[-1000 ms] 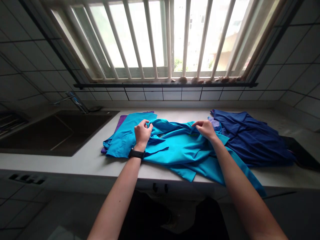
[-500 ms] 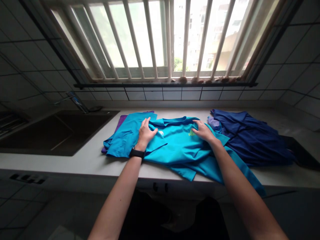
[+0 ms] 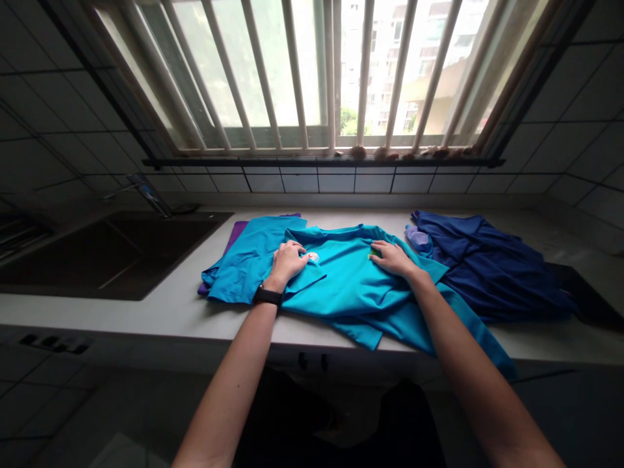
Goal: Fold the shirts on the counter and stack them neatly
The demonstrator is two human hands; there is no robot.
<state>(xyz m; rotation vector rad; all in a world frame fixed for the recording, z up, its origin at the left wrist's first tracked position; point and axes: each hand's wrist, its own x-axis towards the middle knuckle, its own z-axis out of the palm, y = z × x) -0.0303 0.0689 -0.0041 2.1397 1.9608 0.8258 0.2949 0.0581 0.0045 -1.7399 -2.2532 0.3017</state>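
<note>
A turquoise T-shirt (image 3: 341,276) lies spread on the counter, its collar towards the window and its lower part hanging over the front edge. My left hand (image 3: 288,262), with a black watch on the wrist, rests on the left chest of the shirt beside a small pale print (image 3: 313,257). Its fingers are slightly bent and lie on the cloth. On the other side of the chest, my right hand (image 3: 394,259) lies with fingers stretched out, partly covering a green-yellow print (image 3: 374,254). Neither hand lifts any cloth.
Left of the shirt lies a folded turquoise garment (image 3: 248,260) on a purple one (image 3: 234,235). Dark blue clothing (image 3: 480,266) and a lilac bundle (image 3: 417,238) lie to the right. A dark sink (image 3: 121,286) with a faucet (image 3: 151,196) is at the left, below a barred window (image 3: 322,78).
Both hands have come down flatter onto the shirt, their fingers less spread. The left hand has shifted slightly away from the collar, and the shirt's left shoulder shows more.
</note>
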